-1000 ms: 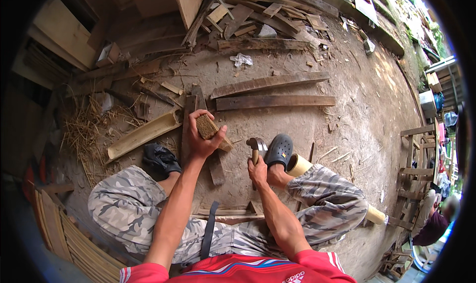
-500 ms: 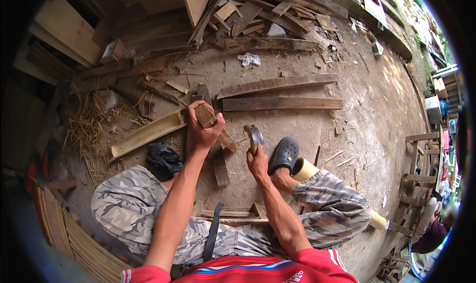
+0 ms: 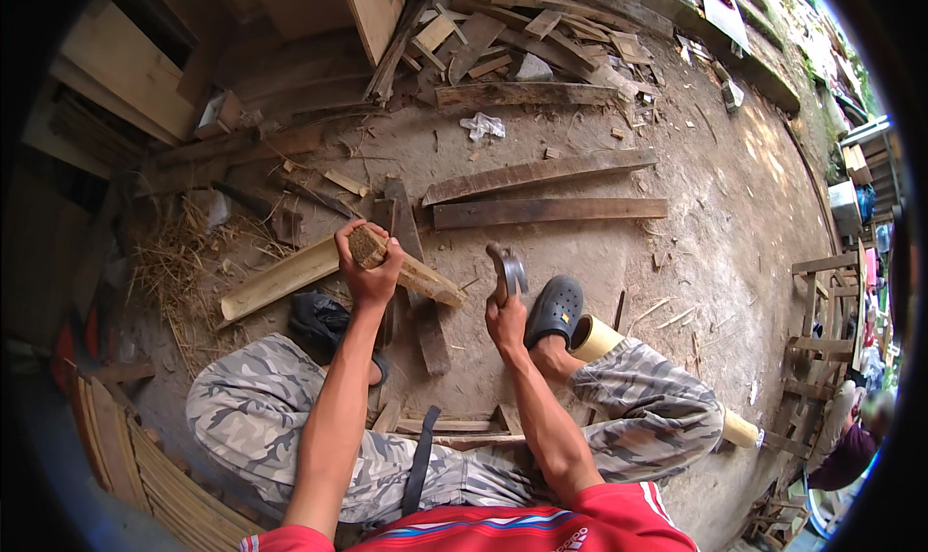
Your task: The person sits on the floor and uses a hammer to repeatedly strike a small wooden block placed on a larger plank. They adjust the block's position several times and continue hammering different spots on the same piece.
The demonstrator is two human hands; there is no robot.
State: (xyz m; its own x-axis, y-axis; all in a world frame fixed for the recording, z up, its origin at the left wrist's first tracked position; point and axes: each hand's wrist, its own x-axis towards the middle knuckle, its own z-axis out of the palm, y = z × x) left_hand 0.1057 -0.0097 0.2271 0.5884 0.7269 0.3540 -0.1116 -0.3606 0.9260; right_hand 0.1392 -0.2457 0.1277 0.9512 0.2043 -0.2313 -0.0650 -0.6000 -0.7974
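Note:
My left hand is closed around a short, rough wooden block. Its brown, coarse end faces up toward me, and the other end slants down to the right above a dark plank on the ground; whether they touch I cannot tell. My right hand grips a claw hammer by its handle, most of which the fingers hide. The hammer's metal head points up, apart from the block and to its right. Left of my left hand lies a split, pale bamboo-like length.
Two long boards lie ahead on the dirt floor. Scrap wood is heaped at the back, and straw at the left. A grey clog on my foot stands beside a bamboo tube. Another person sits far right.
My left hand has moved left and slightly toward me with the block, which now lies at a flatter slant. The hammer in my right hand has shifted a little to the right.

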